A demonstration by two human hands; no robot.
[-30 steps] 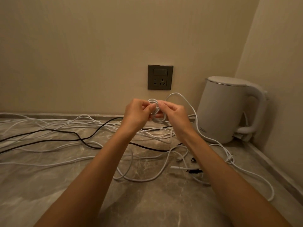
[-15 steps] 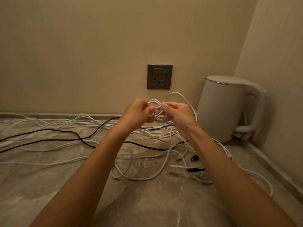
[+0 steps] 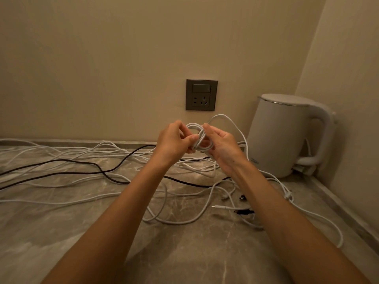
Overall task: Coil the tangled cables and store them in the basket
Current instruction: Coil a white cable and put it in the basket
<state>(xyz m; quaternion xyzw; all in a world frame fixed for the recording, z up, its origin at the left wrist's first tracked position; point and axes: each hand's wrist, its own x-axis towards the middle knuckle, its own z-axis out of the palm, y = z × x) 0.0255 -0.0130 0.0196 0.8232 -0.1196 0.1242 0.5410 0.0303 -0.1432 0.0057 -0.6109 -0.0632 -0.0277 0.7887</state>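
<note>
Hands meet at the centre of the frame, raised above a marble-patterned countertop [image 3: 61, 232]. The left hand [image 3: 173, 143] and the right hand [image 3: 221, 147] face each other with fingers curled, and between them they hold a small coil of white cable [image 3: 198, 138]. The left thumb and forefinger pinch the coil's left side, and the right fingertips pinch its right side. A loose loop of the same cable arches up from the coil toward the right. It falls to the countertop near a white electric kettle [image 3: 287, 136], which stands in the corner at the right of the frame. Below and to the left of the hands, many white cables [image 3: 71, 149] lie tangled across the countertop, spreading to the left edge. A black cable [image 3: 190, 184] winds through them. Several plug ends [image 3: 222, 207] lie at the lower right, beside the right forearm. On the beige wall above the hands sits a dark wall socket [image 3: 201, 95] with a switch.
</note>
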